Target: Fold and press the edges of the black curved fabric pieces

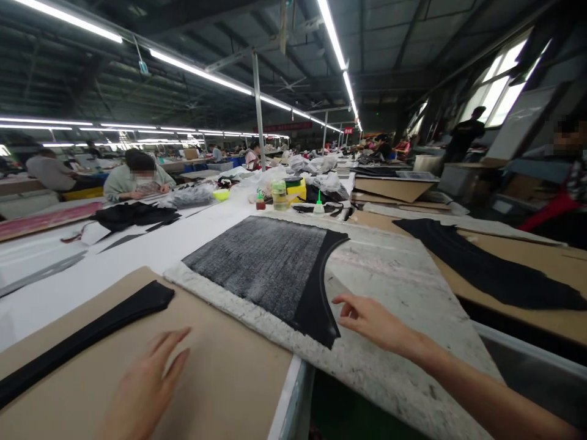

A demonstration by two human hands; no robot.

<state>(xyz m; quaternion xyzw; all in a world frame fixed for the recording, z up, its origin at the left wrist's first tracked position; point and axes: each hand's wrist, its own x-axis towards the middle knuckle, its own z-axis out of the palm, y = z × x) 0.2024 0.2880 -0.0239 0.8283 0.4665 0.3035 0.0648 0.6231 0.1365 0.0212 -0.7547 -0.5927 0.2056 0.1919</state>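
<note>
Left hand (144,388) over cardboard (229,379), wrist cut off; black strip (77,339) cropped.

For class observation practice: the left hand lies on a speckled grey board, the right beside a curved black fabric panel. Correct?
No: the head view shows the left hand on a tan cardboard sheet, the right hand beside the curved black fabric panel.

one view only — a camera worn on the person's head, close above the left hand (144,388) and right hand (373,321), which sit at the frame's bottom edge. it faces forward and down along the work table (137,256) — the factory hall (293,104) runs far beyond the hands.
</note>
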